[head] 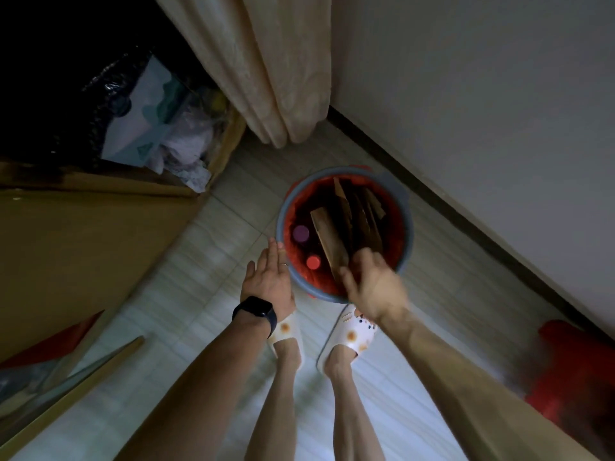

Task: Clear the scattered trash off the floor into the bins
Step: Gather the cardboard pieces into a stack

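Big brown cardboard box (83,244) fills the left. It is lined with a crinkly black plastic bag (100,94) and stuffed with crumpled white paper and tissue (186,141), all soft-looking stuff. A beige fabric curtain (266,78) hangs at far centre over the pale tiled floor (216,227). At near right there is a blurred red plastic thing (572,377); we cannot tell if it is a bag or a bin.

A round grey plastic bin (407,207) with a red liner stands on the floor, just beyond the white slippers (349,334). The task's thing, flat brown cardboard strips (329,234), is already inside the bin, standing on end and leaning toward its right wall. We judge them light, stiff, matte and not slippery. They would crease if forced, so take them by the near top edge with thumb against fingers.

The right hand (372,284) is over the bin's near rim and motion-blurred. Its fingers curl over the strips' near end with the thumb alongside, so it appears to pinch them. The left hand (269,277) is flat, fingers straight and pressed together, with the tips at the bin's left rim. We cannot tell whether they touch it or sit just beside it. A black smartwatch (256,311) is on that wrist.

A round purple cap (301,232) and a round red cap (313,262) sit at the bin's left. They look like smooth hard plastic, probably bottle tops.
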